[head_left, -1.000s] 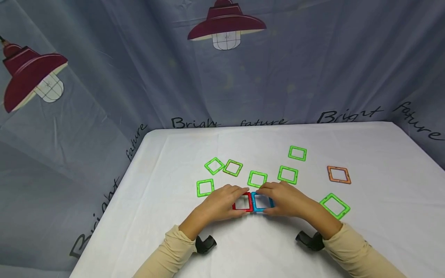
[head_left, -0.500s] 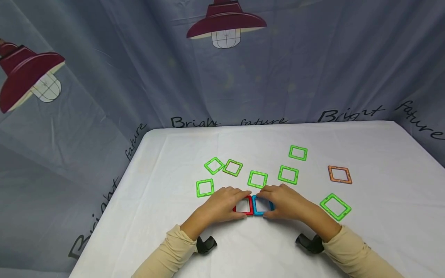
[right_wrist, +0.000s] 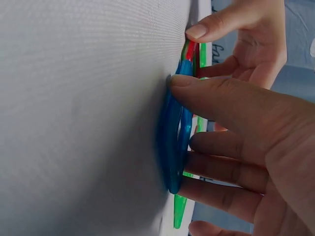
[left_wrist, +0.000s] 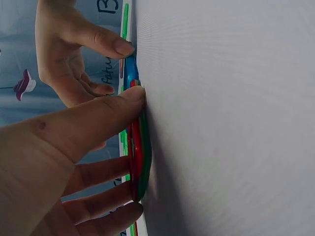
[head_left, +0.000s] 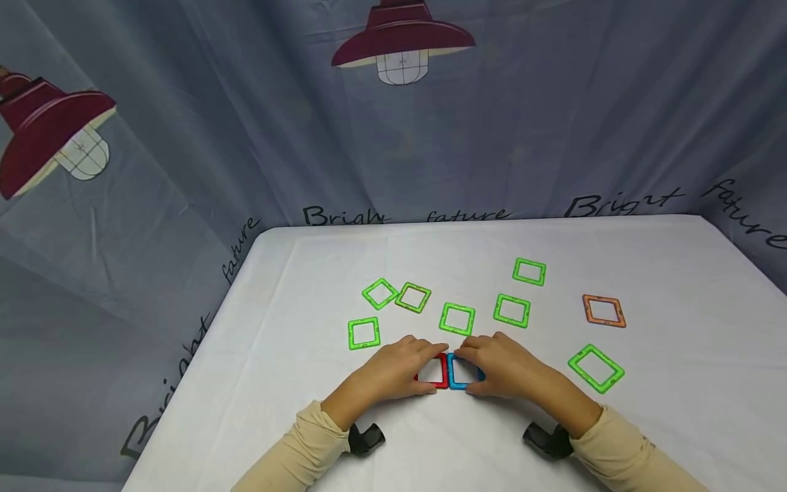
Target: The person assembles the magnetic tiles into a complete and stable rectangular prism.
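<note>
My left hand [head_left: 398, 369] pinches a red square magnetic tile [head_left: 444, 372] by its near and far edges, thumb on the near side. In the left wrist view, a green layer [left_wrist: 145, 167] shows directly under the red one. My right hand [head_left: 507, 365] pinches a blue square magnetic tile [head_left: 451, 372] the same way. Two blue layers [right_wrist: 170, 132] lie one over the other in the right wrist view. The red and blue tiles sit side by side, edge against edge, close over the white tabletop. Fingers cover their outer sides.
Beyond the hands lie several loose green square tiles, one [head_left: 458, 319] just past the right fingertips. Another green tile [head_left: 596, 368] is right of the right forearm. Farther right lies an orange tile [head_left: 604, 311]. A printed curtain [head_left: 522, 137] hangs behind the white table [head_left: 295, 273].
Both hands have moved a little toward the body, bringing the red and blue tiles along together. The loose tiles stay where they were.
</note>
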`<control>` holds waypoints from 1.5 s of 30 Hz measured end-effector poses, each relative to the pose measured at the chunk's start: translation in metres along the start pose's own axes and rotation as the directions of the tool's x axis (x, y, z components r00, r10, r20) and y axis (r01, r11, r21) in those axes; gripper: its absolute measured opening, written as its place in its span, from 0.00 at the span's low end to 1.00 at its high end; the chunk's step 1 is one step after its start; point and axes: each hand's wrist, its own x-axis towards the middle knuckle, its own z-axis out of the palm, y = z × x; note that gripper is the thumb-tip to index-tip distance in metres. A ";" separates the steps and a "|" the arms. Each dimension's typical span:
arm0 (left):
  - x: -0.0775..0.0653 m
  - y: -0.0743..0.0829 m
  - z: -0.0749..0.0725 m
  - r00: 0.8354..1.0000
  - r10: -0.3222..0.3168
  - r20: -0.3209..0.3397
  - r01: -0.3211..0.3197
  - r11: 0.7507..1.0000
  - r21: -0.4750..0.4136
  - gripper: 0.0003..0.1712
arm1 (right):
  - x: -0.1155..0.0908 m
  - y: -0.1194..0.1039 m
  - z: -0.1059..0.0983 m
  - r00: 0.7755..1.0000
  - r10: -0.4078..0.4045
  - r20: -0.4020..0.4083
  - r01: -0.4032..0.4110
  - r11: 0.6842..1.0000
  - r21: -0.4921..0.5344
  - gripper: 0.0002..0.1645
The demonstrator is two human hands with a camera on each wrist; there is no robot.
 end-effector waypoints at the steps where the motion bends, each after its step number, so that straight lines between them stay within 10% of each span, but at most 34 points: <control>1: 0.000 0.000 0.000 1.000 -0.003 0.001 0.003 1.000 -0.001 0.35 | 0.000 0.000 0.000 1.000 0.002 0.001 -0.002 1.000 -0.001 0.31; 11: -0.004 -0.009 -0.005 1.000 -0.026 -0.001 0.026 1.000 -0.012 0.38 | 0.001 -0.004 -0.002 0.997 0.055 0.048 -0.055 0.998 0.009 0.31; 25: -0.031 -0.073 -0.022 0.954 -0.296 -0.053 0.287 0.949 -0.131 0.39 | 0.000 -0.007 -0.001 0.996 0.077 0.050 -0.077 0.997 -0.002 0.31; 45: -0.029 -0.088 -0.018 0.952 -0.301 0.061 0.307 0.937 -0.166 0.41 | 0.002 -0.008 -0.003 0.996 0.069 0.051 -0.069 0.997 0.016 0.31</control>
